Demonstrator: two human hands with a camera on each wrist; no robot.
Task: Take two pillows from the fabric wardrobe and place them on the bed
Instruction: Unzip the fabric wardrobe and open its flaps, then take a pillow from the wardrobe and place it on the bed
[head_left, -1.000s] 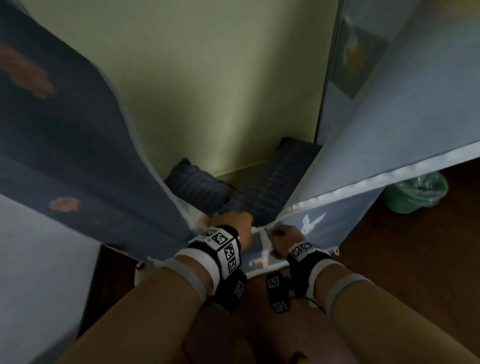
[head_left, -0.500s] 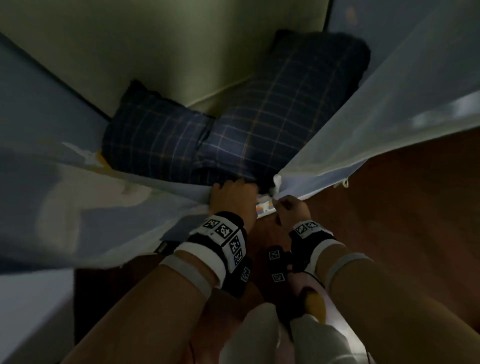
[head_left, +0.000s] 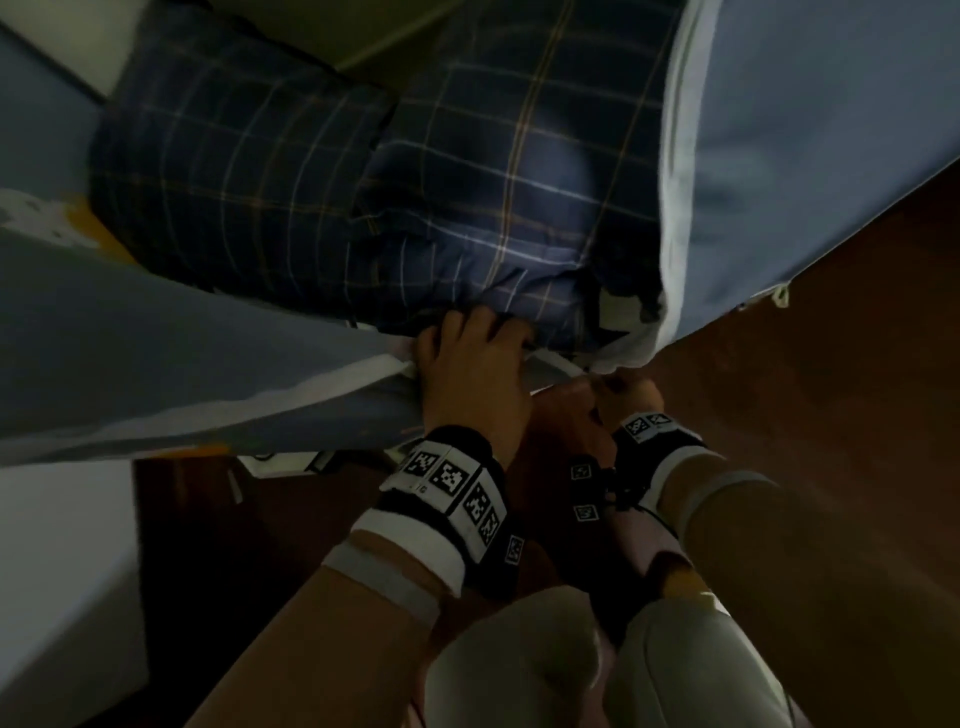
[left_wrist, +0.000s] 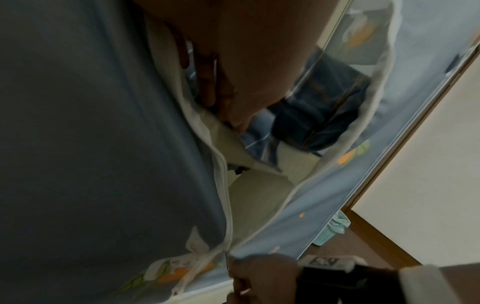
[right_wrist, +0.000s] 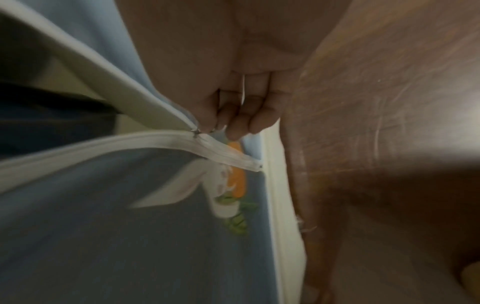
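Left flap: blue-grey wardrobe fabric with a white zip edge, drawn aside to the left of the opening.
Left pillow: dark navy plaid, lying inside the fabric wardrobe, at the left and far side of the opening.
Left hand: reaches into the bottom of the opening; its fingers curl over the near edge of the right pillow.
Right pillow: lighter blue plaid, inside the wardrobe, overlapping the left pillow's right end.
Right hand: fingertips pressed together, pinching the zipper pull where the two flaps meet, low and near.
Right flap: pale blue, lifted aside to the right.
Floor: dark brown wood, right of the wardrobe.
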